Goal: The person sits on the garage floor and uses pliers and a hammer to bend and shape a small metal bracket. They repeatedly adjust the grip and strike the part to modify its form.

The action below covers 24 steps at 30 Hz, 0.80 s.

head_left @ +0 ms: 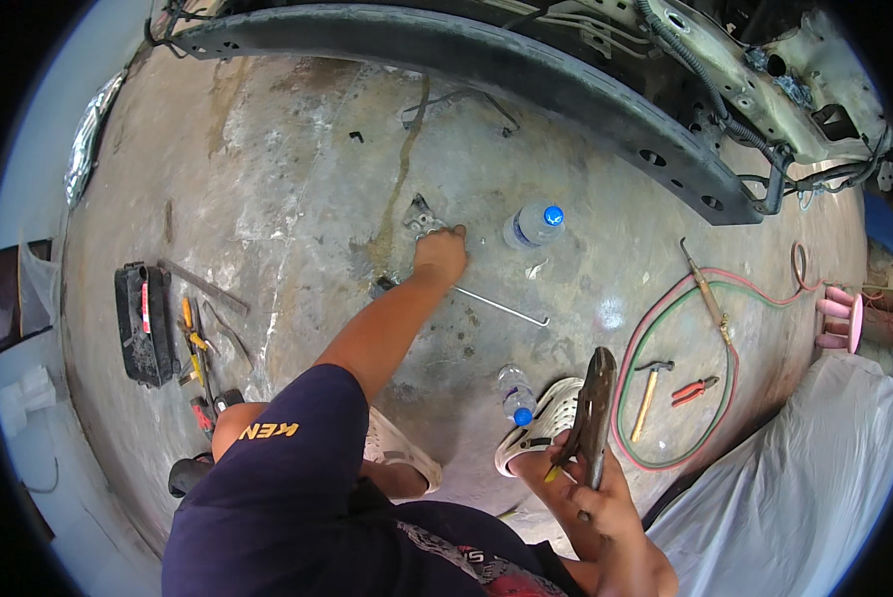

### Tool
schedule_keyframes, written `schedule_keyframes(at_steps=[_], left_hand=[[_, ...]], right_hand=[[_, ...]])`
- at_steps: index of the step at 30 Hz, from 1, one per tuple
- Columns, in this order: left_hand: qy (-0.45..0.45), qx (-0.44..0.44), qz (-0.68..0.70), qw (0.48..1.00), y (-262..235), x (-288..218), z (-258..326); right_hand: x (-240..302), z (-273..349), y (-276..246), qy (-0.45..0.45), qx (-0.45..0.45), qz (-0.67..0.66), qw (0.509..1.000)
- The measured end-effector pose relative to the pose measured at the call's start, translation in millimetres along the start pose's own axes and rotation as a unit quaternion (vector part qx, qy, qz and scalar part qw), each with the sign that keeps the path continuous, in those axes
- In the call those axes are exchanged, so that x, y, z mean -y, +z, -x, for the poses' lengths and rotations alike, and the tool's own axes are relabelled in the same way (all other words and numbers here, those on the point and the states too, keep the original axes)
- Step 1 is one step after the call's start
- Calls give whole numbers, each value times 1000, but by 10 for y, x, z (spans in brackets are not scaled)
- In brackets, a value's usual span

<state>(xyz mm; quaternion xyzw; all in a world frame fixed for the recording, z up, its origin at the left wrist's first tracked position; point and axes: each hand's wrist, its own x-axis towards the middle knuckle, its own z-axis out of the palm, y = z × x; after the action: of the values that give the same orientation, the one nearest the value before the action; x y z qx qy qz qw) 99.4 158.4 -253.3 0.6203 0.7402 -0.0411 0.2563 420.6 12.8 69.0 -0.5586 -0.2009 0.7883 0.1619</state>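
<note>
One small grey metal bracket lies near the middle of the concrete floor, and the left hand reaches out to it, fingers curled at its edge, apparently touching. Close to the body, the right hand grips locking pliers upright. A thin bent rod and a water bottle lie just beside the bracket.

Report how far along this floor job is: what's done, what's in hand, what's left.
Done: tools are laid out, a hammer and red pliers beside the hose loop. In hand: the left hand reaches the small metal bracket on the concrete; the right hand grips locking pliers. Left: the bracket lies loose, away from the car's crossbeam.
</note>
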Motion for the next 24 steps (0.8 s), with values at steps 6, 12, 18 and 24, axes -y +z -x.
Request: schedule_keyframes(at_steps=[6,12,18,24], left_hand=[[16,-2,49,999,-870,190,58],[-40,184,575,796,-2036,1092,913],[-44,183,711,678,-2344,1428,1743],[-24,151,759,633,-2505,1643,2404]], right_hand=[[-340,22,-95,24,5,-33,999],[-421,-76,-111,33,99,-63,993],[-59,-218,245,28,211,56,975],[173,-236,722,15,284,224,932]])
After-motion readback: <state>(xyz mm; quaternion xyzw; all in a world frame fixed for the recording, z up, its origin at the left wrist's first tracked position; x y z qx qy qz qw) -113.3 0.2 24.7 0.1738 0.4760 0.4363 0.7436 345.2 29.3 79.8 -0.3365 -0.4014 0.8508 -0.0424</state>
